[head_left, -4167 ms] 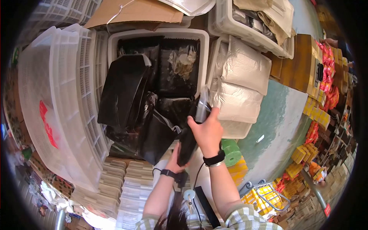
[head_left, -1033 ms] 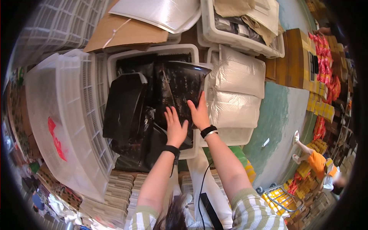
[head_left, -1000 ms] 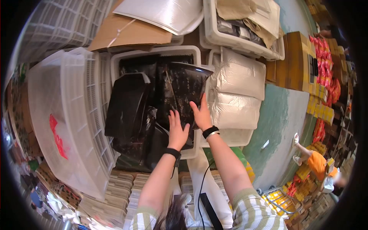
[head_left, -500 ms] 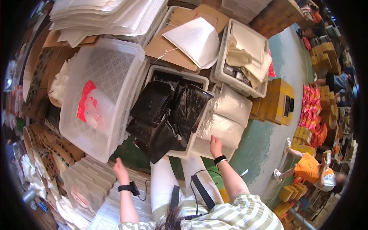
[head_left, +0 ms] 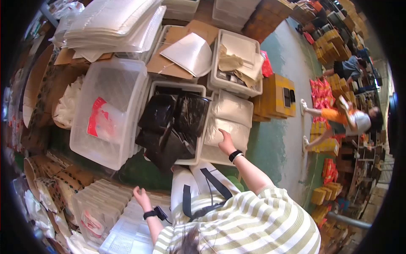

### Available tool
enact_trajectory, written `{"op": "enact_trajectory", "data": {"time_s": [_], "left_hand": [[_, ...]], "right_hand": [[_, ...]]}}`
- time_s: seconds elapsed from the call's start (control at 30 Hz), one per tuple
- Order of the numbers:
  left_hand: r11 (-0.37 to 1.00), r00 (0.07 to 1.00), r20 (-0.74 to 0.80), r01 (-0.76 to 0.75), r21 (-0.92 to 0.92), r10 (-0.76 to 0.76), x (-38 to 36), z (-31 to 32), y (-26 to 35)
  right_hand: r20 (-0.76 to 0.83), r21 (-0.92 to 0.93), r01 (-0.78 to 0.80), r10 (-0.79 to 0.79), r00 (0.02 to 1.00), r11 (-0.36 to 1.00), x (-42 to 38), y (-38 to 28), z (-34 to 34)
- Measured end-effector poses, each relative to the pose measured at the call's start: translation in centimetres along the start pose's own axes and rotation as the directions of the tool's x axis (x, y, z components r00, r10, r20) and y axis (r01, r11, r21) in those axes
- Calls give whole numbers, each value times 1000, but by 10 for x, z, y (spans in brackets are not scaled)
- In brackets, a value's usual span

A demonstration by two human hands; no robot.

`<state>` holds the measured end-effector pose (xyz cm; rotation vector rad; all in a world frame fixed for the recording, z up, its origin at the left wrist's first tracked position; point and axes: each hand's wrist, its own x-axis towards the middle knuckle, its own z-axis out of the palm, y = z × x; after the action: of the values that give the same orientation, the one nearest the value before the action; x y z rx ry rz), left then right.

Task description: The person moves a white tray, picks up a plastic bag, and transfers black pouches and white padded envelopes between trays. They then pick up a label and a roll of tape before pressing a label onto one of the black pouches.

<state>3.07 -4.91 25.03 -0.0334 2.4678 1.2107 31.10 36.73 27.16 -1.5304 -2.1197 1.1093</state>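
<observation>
Black plastic packages fill a white crate in front of the person. To their right, cream-coloured packages lie in another container. Over the lower cream package is my right hand, its fingers apart and holding nothing; whether it touches the package is unclear. My left hand hangs at the lower left, fingers spread, with nothing in it. It is nearest to a stack of clear plastic containers.
A translucent bin with a red-and-white bag stands at the left. White padded sheets are piled at the upper left. Yellow-taped boxes stand at the right. A person in orange is on the far right.
My right hand has moved left with its fingers now more extended. My left hand is lower, its fingers opened. The view has shifted, and the person in orange appears higher.
</observation>
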Motion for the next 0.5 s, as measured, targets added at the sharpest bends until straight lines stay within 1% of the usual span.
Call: {"op": "enact_trajectory", "data": {"time_s": [0.03,0.07,0.1,0.13,0.17,0.2,0.23,0.3,0.37,0.43,0.5], "left_hand": [[1000,1000,24,14,3,-14,1,-2,24],[999,999,33,-6,-44,7,0,-5,46],[995,999,36,-29,-98,33,-1,-7,59],[996,996,57,-60,-60,63,-1,-9,62],[996,993,78,-91,-23,93,-1,-12,63],[992,988,99,-124,13,122,-1,-13,64],[995,987,125,-102,-7,102,0,-11,59],[998,984,169,-51,-37,56,-1,-10,50],[997,983,168,-64,-43,70,-7,-13,57],[994,985,146,-84,-71,94,-12,-19,64],[992,990,100,-95,-82,103,-16,-31,66]], "right_hand": [[-7,-17,49,-49,999,999,-15,6,0],[24,-8,-17,17,1000,1000,-31,-5,-8],[59,144,-193,186,981,971,-48,-2,-11],[113,287,-351,332,936,891,-59,1,-16],[188,415,-492,457,869,766,-70,5,-21],[110,382,-487,485,868,785,-86,-1,-31],[-11,250,-435,452,892,865,-99,2,-39],[-44,192,-577,595,803,794,-125,-1,-63],[-191,-85,-478,456,869,874,-145,52,-71],[-266,-40,-586,557,787,809,-157,71,-81],[-294,-151,-613,557,777,775,-161,84,-90]]}}
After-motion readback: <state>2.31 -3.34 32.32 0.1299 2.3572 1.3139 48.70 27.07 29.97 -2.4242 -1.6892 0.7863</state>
